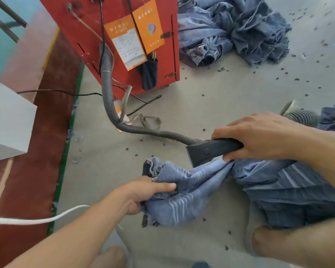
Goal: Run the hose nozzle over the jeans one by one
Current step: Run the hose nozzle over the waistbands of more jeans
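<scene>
A pair of light blue jeans (197, 192) with pale fade stripes lies bunched across my lap and the floor. My left hand (143, 194) grips a fold of them near the waistband. A dark flat nozzle (207, 152) is held in my right hand (259, 136), which grips its handle. The nozzle's wide mouth touches the denim. A grey ribbed hose (108, 93) runs from the nozzle across the floor and up the red machine (114, 35).
A heap of darker jeans (232, 29) lies on the floor at the back right. More denim (333, 118) sits at the right edge beside a striped sock. Dark lint bits dot the grey floor (211, 105). A white cord (37, 220) crosses at left. A red mat (37, 151) borders the floor.
</scene>
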A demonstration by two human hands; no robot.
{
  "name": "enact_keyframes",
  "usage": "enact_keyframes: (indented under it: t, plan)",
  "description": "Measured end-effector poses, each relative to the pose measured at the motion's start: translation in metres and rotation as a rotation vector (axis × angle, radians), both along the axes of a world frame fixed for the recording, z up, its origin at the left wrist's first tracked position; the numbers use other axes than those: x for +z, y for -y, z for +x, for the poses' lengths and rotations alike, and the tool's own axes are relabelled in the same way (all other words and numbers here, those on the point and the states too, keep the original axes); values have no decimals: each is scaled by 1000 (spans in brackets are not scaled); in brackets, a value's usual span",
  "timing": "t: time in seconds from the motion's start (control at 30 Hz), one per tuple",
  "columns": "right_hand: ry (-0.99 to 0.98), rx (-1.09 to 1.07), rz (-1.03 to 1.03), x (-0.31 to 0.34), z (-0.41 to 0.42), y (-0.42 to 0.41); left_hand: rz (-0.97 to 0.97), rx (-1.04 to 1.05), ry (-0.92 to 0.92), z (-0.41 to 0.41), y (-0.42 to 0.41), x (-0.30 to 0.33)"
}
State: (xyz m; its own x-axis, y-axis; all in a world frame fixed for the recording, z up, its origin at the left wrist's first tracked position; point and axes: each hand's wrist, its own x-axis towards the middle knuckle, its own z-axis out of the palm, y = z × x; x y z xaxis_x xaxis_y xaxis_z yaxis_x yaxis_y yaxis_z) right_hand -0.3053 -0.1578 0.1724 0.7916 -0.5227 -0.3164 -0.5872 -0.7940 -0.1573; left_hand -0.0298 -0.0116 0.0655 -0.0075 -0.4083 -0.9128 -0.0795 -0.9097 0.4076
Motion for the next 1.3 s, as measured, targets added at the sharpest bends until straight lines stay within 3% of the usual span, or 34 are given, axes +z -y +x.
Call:
enact_keyframes:
  t: [0.1, 0.2, 0.37, 0.53, 0.77, 0.93, 1.17, 1.3]
  plan:
    - [16, 9, -2, -1, -2, -2, -152, -44, 198, 5, 4, -6]
    - [29, -14, 7, 6, -1, -2, -310, 4, 240, 8, 11, 9]
    - [199, -103, -20, 27, -9, 1, -483, 396, -127, -7, 12, 52]
    - [323, -153, 83, 37, -25, -2, -375, 492, -360, -2, -8, 64]
    - [110, -25, 15, 7, -16, -6, -267, 497, -515, 0, 9, 44]
    - [87, 83, -115, -15, 6, -12, -226, 530, -539, 5, 11, 38]
    - [431, -43, -54, -1, 15, -11, -231, 455, -533, 12, 11, 35]
    - [198, -78, 70, 6, 9, -5, -243, 452, -612, 11, 9, 35]
